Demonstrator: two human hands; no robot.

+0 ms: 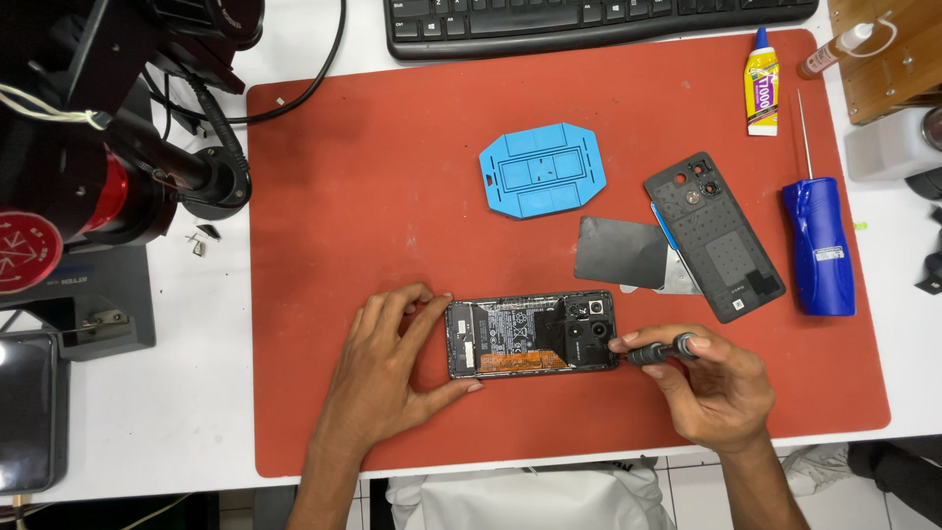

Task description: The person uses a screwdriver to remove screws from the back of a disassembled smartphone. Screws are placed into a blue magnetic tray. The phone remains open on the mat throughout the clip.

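Opened phone (pixel 533 337): lies flat and lengthwise on the red mat (pixel 392 196), toward the mat's 6 o'clock edge, back cover off, board, battery and an orange flex strip exposed.

Left hand (pixel 388 378): at the phone's 9 o'clock end, thumb and fingers spread around that end and touching its edges, steadying it; not closed into a fist.

Right hand (pixel 711 388): at the phone's 3 o'clock end, fingers curled closed on a small dark-handled screwdriver (pixel 655 350). The tip points toward 9 o'clock and seems to meet the phone near the camera corner, though the contact point is too small to confirm.

Back cover (pixel 714 236): dark, inner side up, at 2 o'clock from the phone, well apart from it.

Grey sheet (pixel 621 252): flat, just beside the back cover at its 9 o'clock side, partly tucked under it.

Blue plastic tray (pixel 542 170): at 12 o'clock from the phone, near the mat's centre.

Blue-handled pick tool (pixel 817 245): upright along the mat's 3 o'clock edge, thin metal point toward 12 o'clock.

Yellow glue tube (pixel 760 83): at the mat's 1 o'clock corner.

Black keyboard (pixel 589 20): on the white worktop (pixel 196 412), beyond the mat at 12 o'clock.

Microscope stand (pixel 88 147): black and red, at 9 to 10 o'clock off the mat.
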